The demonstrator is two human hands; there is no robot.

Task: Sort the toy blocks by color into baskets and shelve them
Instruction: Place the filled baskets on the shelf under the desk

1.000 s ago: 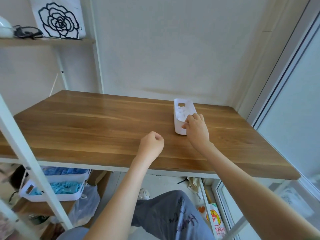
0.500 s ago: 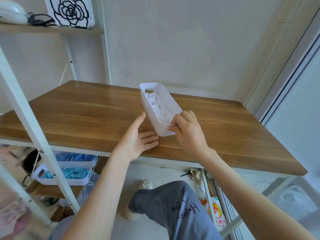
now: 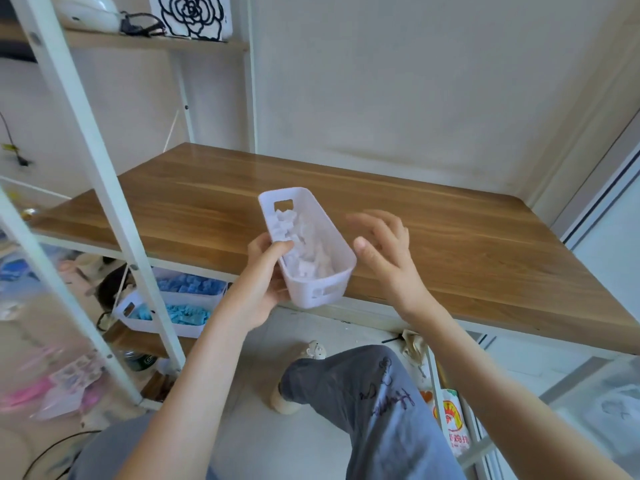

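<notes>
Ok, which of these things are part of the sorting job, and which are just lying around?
Job: white basket, gripped by the left hand; white blocks inside it; two baskets of blue blocks on the lower shelf.
Lying about: rose picture on the upper shelf; printed bag on the floor.

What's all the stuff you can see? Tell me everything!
table: one, brown wood, centre
white basket: one, white, held over the table's front edge
white blocks: many, white, inside that basket
blue-block baskets: two, white, low shelf on the left
rose picture: one, black on white, top shelf
shelf frame: one, white, left side
bag: one, red and yellow print, floor under the table
left hand: one, grips the white basket
right hand: one, open, beside the basket
</notes>
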